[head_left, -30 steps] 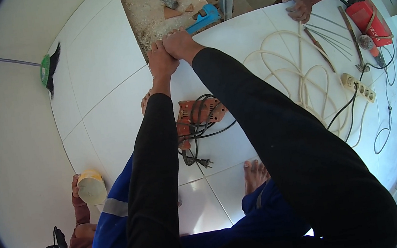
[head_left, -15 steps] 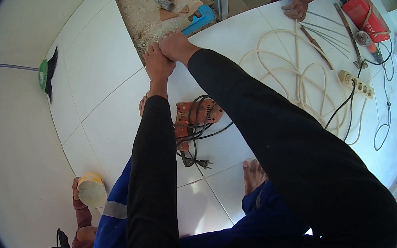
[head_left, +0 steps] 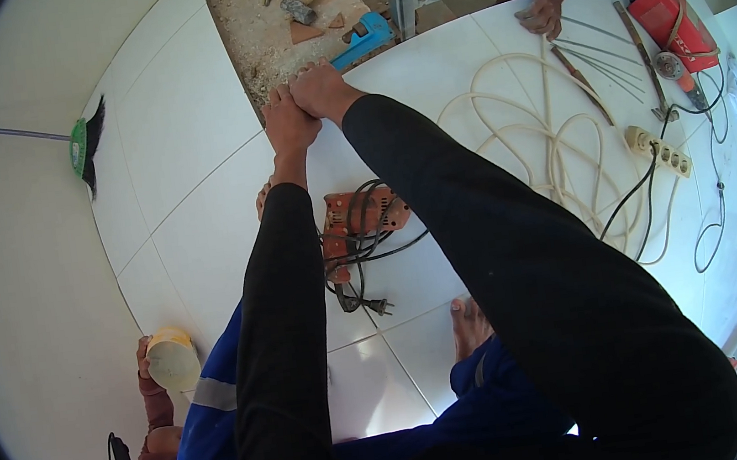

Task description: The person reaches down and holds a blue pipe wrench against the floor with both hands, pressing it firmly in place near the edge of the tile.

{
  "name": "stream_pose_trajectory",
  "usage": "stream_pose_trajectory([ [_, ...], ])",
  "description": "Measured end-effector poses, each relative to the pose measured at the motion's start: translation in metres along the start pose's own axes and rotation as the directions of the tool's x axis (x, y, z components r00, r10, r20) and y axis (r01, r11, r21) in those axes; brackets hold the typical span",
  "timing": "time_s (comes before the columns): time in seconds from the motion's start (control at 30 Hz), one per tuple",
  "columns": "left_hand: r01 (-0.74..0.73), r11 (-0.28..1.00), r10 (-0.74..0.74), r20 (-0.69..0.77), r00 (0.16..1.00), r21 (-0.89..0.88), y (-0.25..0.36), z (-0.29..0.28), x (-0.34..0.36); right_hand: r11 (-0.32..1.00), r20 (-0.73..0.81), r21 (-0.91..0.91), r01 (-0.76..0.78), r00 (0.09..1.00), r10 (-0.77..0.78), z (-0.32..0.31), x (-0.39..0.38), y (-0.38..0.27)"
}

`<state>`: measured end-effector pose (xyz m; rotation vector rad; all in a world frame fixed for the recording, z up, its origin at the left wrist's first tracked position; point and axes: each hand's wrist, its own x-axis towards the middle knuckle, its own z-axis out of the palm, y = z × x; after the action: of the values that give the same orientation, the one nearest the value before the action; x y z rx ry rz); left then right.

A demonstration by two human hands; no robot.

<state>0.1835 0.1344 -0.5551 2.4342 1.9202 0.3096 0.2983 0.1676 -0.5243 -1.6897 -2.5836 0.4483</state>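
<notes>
Grip—left hand (head_left: pixel 292 124), right hand (head_left: pixel 324 89) touching; openness, hold: can't tell; one blue tool (head_left: pixel 362 45); one orange tool (head_left: pixel 346 214).

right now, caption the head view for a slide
Left hand and right hand together near the edge of the white tiles, between a blue tool and an orange power tool.

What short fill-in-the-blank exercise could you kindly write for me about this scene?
1. The wrench-like tool just beyond the right hand is coloured ____.
2. The cord of the orange power tool is coloured ____.
3. In the picture, the socket strip lies to the ____ of the orange power tool.

Missing words: blue; black; right.
</notes>
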Motion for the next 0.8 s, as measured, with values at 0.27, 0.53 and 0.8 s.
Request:
stream_pose_trajectory([
  [0.27,0.009,1.000,-0.009,0.010,1.000,-0.007,-0.002,0.001,0.001,1.000,-0.031,-0.019,-0.010,0.999,0.009,0.003,0.002,-0.001],
  [0.53,0.013,1.000,-0.014,0.054,0.998,0.007,0.004,0.000,0.002,1.000,-0.049,-0.013,-0.014,0.999,0.013,0.006,0.002,0.003],
  [0.8,0.002,1.000,-0.001,0.017,1.000,-0.010,0.001,0.002,0.002,1.000,-0.023,-0.021,-0.017,1.000,0.016,0.005,0.003,0.002],
])
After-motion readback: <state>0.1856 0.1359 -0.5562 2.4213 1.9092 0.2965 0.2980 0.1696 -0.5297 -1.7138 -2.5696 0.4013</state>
